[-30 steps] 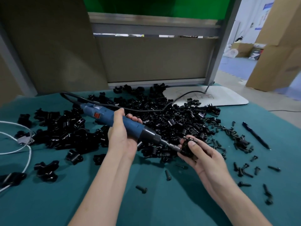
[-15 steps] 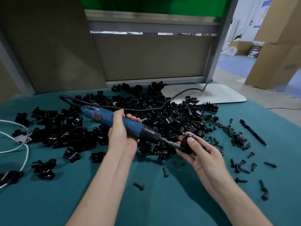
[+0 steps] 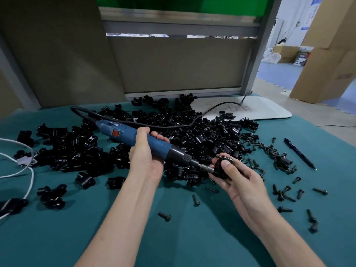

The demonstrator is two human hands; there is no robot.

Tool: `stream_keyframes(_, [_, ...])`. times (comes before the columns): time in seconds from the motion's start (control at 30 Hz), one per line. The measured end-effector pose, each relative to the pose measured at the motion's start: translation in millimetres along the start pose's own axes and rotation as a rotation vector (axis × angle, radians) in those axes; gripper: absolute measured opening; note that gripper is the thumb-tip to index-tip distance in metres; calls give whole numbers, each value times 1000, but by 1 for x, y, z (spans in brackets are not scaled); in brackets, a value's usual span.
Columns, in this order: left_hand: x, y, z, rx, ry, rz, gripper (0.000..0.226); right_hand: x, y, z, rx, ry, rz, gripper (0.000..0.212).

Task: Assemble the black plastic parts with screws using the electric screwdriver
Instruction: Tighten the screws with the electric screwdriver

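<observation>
Over the near middle of the tabletop (image 3: 192, 239) my right hand (image 3: 238, 179) still pinches the black plastic part (image 3: 219, 168), my left hand (image 3: 147, 157) still grips the blue electric screwdriver (image 3: 123, 132) with its bit against that part as before, and the heap of parts (image 3: 192, 132) lies unchanged beyond, toward the far edge.

The left hand (image 3: 146, 158) and right hand (image 3: 238, 179) grip, curled.
</observation>
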State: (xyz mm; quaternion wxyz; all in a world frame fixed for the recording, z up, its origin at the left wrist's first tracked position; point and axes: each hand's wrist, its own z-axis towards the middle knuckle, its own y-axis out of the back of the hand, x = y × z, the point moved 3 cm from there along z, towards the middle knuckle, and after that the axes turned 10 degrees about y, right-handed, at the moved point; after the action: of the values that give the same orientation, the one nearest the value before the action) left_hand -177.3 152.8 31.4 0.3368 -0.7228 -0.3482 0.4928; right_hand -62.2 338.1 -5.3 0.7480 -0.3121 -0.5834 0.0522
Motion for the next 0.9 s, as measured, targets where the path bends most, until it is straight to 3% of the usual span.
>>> stream_keyframes(0.23, [7,12,4,-56,46,-26,12,2,-2,-4,15,74,-87,33])
stream_keyframes(0.57, [7,7,3,-41,24,-29,13,2,-1,-5,-1,61,-43,40])
stream_keyframes(0.7, [6,8,2,-124,28,-25,14,5,-3,-5,46,91,-140,37])
stream_keyframes(0.8, [5,10,1,-203,23,-25,16,5,-6,-7,111,124,-262,52])
stream_keyframes(0.9, [2,9,0,-241,1,-49,24,4,-7,-7,105,122,-253,43])
